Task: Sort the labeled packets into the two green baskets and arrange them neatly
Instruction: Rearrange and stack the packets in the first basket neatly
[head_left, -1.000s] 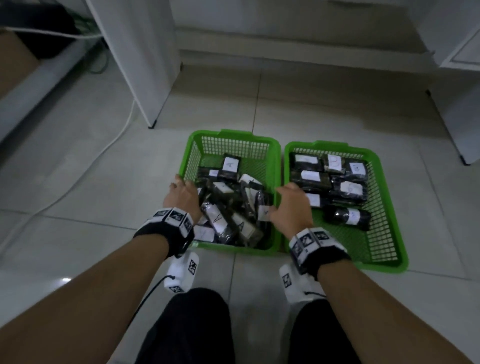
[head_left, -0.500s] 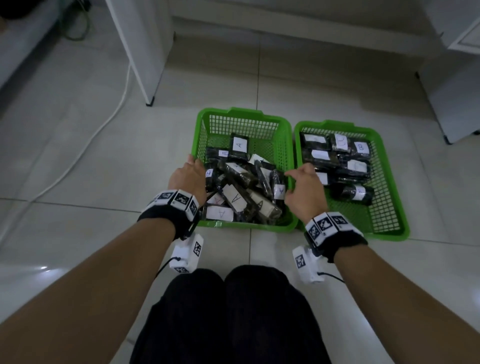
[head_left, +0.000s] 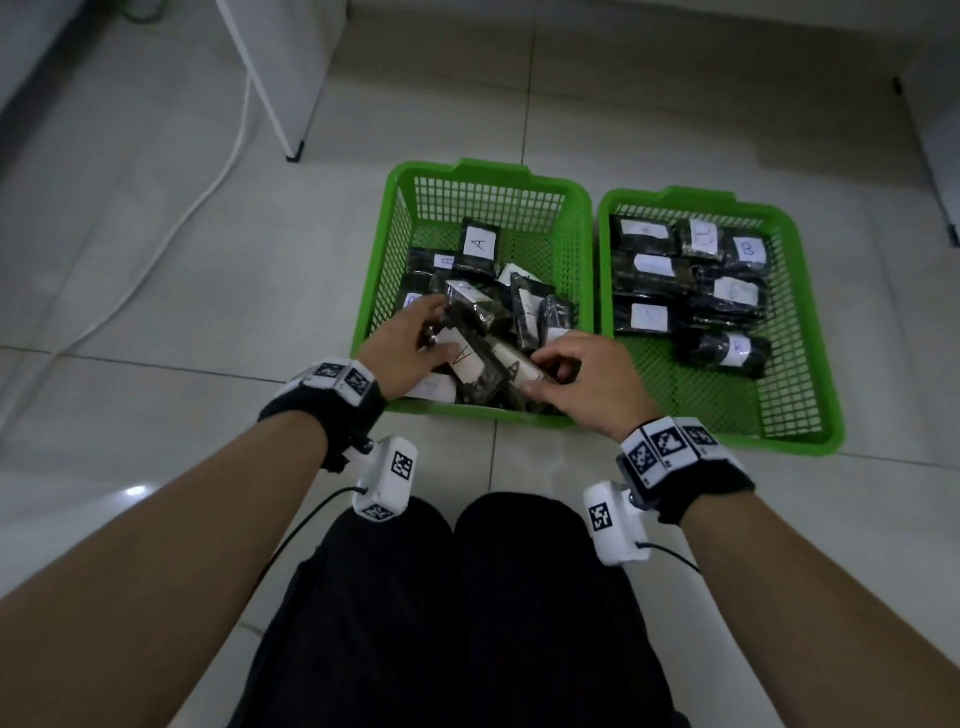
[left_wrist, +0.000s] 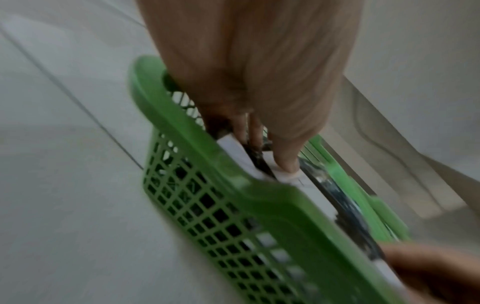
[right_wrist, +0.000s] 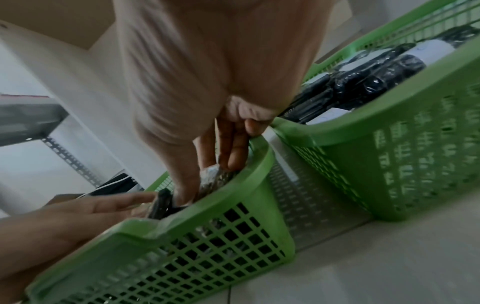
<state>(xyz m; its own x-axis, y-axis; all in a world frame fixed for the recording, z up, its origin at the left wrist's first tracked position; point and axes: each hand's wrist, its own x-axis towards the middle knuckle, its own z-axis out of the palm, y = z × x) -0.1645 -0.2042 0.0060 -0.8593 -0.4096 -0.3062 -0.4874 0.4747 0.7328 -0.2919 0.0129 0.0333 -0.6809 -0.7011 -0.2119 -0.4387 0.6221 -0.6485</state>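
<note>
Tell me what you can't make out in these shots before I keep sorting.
- Left basket: lower packets, buried in the pile in the head view, labels hidden.
- Right basket: three left labels too faint to read, head view.
- Left hand: fingertip hold hidden by packets; left wrist view motion-blurred.
- Right hand: pinches a packet; its label faces away in the right wrist view.

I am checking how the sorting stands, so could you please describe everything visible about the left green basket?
The left green basket is a rectangular bin of what looks like moulded plastic, with lattice walls and a solid rim. It sits upright on the tiled floor, close beside the right green basket. Dark packets with white labels, several reading A, lie jumbled in it. The left hand and right hand reach into its near end, gripping packets.
</note>
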